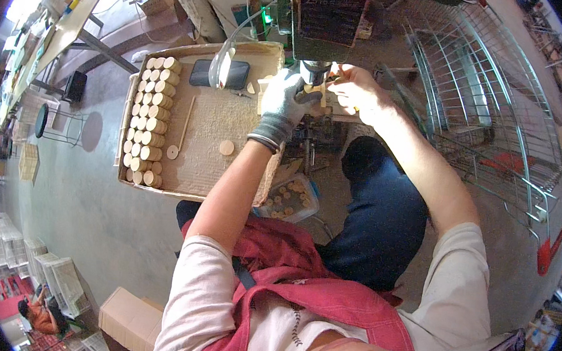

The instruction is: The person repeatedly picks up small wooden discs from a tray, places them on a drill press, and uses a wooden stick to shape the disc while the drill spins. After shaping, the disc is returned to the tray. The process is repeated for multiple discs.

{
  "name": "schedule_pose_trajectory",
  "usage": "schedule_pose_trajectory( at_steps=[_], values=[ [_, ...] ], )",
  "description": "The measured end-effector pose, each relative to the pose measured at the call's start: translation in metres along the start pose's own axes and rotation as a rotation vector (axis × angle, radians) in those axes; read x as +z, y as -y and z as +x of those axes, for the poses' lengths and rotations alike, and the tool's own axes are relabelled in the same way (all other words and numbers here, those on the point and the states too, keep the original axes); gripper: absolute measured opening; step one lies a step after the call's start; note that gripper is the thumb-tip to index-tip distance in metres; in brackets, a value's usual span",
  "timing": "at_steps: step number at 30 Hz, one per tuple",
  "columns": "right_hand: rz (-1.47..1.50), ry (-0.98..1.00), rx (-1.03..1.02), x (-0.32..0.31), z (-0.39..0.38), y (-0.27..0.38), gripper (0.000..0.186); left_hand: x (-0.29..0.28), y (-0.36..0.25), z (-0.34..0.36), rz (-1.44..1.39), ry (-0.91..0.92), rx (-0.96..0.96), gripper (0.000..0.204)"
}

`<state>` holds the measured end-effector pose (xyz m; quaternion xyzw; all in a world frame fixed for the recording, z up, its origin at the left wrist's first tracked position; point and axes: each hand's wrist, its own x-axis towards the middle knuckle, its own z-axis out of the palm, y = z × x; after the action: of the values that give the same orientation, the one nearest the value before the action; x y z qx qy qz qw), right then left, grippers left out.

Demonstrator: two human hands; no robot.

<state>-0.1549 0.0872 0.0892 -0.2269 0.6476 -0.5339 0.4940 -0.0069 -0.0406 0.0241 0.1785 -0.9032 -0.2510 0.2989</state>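
Both my hands are at the chuck (315, 69) of a machine like a drill press (330, 20). My left hand (282, 100), in a grey-white work glove, is left of and below the chuck with its fingers curled; what they grip is hidden. On the chuck's right side my bare right hand (358, 91) has its fingers closed, pinching something small that I cannot make out. Left of the machine a shallow cardboard tray (204, 119) holds stacked rows of round wooden pieces (157, 111). A loose wooden disc (226, 148), a thin stick (186, 124) and a dark flat phone-like object (219, 73) lie in it.
Below the machine stands a clear plastic tub (309, 211) with small wooden pieces. At the right is a wire shopping cart (502, 96). A round stool (42, 121) and a workbench (82, 11) are at the left. Lower left are a cardboard box (131, 317) and another person (47, 315).
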Motion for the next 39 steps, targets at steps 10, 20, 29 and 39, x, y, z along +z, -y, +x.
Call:
schedule_pose_trajectory(
  at_steps=[10,20,29,39],
  values=[
    [0.006,0.097,-0.246,0.026,-0.021,0.015,0.022,-0.001,0.006,0.004,-0.049,0.11,-0.057,0.032],
    [-0.161,0.045,-0.424,0.026,-0.005,0.01,0.023,-0.006,0.014,0.008,0.081,0.068,0.119,0.04],
    [-0.12,0.158,-0.425,0.023,-0.01,0.019,0.024,-0.012,-0.004,0.007,-0.056,-0.001,0.063,0.039],
    [-0.216,0.111,-0.426,0.025,-0.01,0.021,0.025,-0.017,0.015,0.011,0.023,0.26,0.046,0.04]
  ],
)
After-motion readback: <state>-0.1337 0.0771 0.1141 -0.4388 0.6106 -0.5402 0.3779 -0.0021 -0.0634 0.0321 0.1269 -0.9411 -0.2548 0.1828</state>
